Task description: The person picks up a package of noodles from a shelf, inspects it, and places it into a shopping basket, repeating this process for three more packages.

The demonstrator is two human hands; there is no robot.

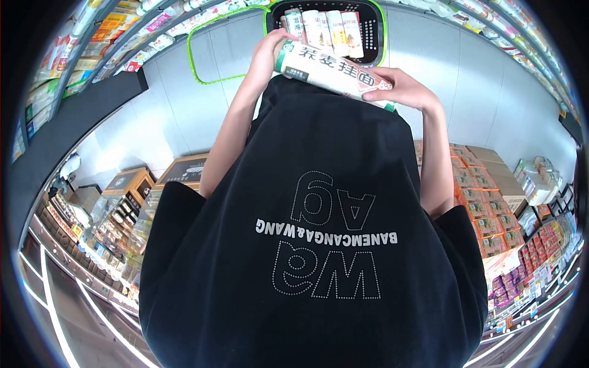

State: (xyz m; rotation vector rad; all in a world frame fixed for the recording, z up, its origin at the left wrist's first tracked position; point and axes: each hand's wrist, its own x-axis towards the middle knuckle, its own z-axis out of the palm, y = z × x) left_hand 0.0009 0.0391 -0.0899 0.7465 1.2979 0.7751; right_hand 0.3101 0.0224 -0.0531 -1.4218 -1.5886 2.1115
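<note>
A white package of dried noodles (334,69) with green ends and dark Chinese lettering is held in front of my chest, tilted down to the right. My left hand (270,54) grips its left end, with the fingers over the top edge. The right end is in my right hand (402,89), thumb on the printed front and the other fingers along the upper edge. Just beyond it stands a black shopping basket (378,37) with a green rim. Several similar noodle packages (331,32) lie side by side inside; the held package and my left hand partly cover the basket's near side.
A green loop (191,55), apparently the basket's handle, extends left over the light grey floor (472,80). Shelves of packaged goods (110,37) run along the left, with more shelves (509,30) at the right. Stacked orange boxes (481,184) and wooden display crates (129,181) flank my body.
</note>
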